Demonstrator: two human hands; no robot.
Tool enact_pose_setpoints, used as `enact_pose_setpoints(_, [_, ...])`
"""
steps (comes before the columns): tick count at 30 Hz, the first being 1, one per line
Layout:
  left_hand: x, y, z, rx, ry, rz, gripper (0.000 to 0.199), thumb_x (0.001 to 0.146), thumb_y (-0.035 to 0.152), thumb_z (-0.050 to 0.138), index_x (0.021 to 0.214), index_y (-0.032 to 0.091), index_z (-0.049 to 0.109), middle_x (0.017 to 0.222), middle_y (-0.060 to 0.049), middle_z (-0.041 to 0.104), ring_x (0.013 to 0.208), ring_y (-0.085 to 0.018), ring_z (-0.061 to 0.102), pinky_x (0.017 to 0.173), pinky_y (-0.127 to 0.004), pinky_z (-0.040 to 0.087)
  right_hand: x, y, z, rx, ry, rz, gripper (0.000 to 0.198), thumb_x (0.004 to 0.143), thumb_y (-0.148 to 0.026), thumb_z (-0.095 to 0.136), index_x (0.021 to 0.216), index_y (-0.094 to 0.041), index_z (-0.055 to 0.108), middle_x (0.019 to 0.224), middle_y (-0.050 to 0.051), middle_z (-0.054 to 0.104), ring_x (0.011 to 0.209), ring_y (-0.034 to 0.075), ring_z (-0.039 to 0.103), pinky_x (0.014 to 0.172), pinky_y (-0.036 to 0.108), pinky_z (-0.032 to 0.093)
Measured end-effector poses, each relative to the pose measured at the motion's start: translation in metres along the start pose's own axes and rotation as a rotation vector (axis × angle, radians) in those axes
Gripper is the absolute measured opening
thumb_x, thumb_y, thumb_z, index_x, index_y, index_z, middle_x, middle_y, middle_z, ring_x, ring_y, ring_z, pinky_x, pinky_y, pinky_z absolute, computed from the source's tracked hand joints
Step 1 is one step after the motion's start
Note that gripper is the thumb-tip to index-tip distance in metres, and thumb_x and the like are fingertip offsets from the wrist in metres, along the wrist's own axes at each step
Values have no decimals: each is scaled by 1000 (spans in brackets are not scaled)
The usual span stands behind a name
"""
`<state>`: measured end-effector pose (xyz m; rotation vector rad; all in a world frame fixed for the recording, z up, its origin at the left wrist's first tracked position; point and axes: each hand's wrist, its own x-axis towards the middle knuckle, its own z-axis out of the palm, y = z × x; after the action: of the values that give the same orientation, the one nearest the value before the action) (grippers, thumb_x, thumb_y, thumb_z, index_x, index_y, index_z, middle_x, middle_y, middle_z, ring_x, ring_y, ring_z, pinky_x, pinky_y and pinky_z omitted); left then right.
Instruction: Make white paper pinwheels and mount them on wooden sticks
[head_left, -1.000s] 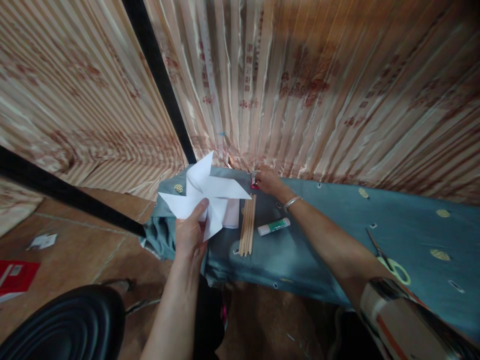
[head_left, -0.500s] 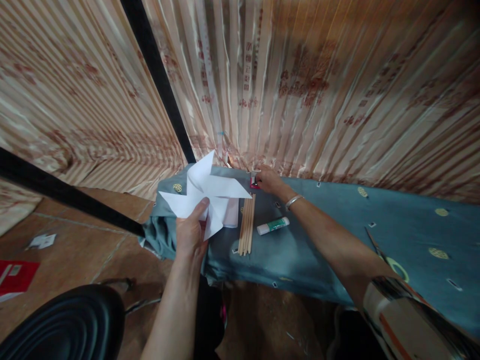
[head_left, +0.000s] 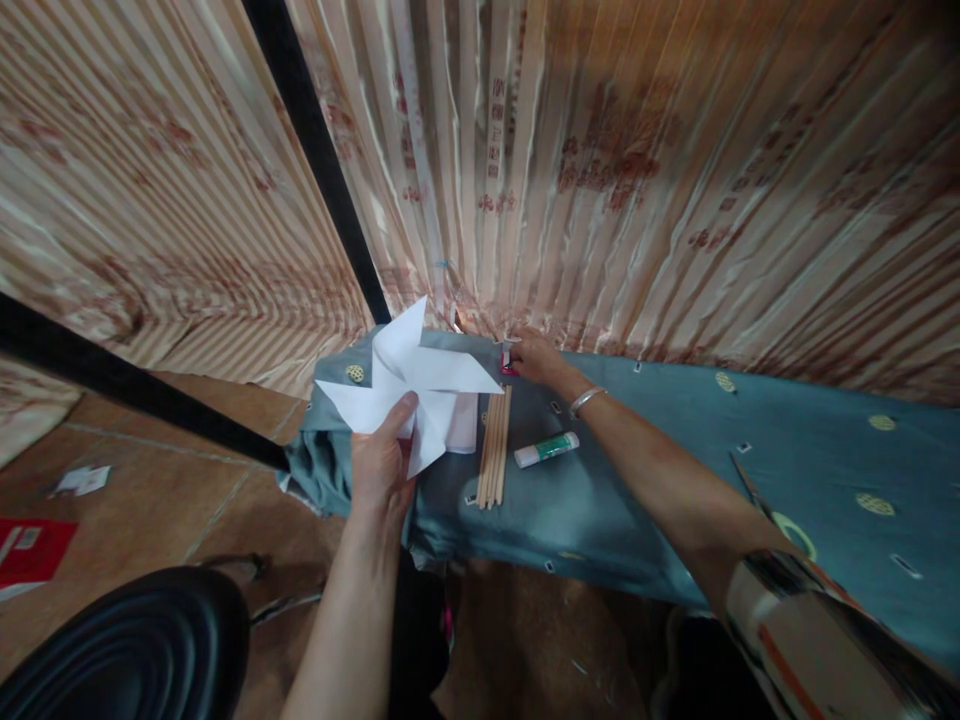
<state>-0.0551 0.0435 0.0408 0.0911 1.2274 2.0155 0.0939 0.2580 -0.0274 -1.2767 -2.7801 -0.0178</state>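
A pleated curtain (head_left: 600, 200) is hanging behind a cloth-covered table (head_left: 675, 410). Over its left end, the left hand (head_left: 379, 465) is clamping a white paper pinwheel (head_left: 431, 370) between thumb and fingers. Wooden sticks (head_left: 493, 450) are lying just right of it, near a white-and-green tube (head_left: 547, 450). The right hand (head_left: 536, 358) is resting at a small red item (head_left: 507, 371); whether its fingers are gripping, I cannot tell. Handling that item appears to be the step in hand; the next move seems to be calling for a fine fingertip pinch.

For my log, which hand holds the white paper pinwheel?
The left hand grips the pinwheel; the right hand is instead at the small red object.
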Motion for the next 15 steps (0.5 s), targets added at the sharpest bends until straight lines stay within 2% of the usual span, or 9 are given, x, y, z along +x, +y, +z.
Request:
enact_pose_setpoints(6, [0, 0, 1, -4, 20, 3, 37, 69, -2, 68, 104, 11, 70, 77, -5, 76, 72, -18, 73, 82, -31, 60, 2, -3, 0, -16, -15, 8, 25, 80, -11, 54, 96, -9, 73, 106, 18, 67, 109, 27, 54, 96, 34, 38])
enact_pose_setpoints(15, [-1, -1, 1, -3, 16, 6, 38, 68, -2, 69, 103, 11, 71, 82, -6, 76, 77, -19, 74, 85, -32, 59, -9, -3, -12, -57, -29, -23, 31, 84, -8, 46, 101, -7, 72, 127, 22, 58, 124, 30, 46, 105, 40, 36])
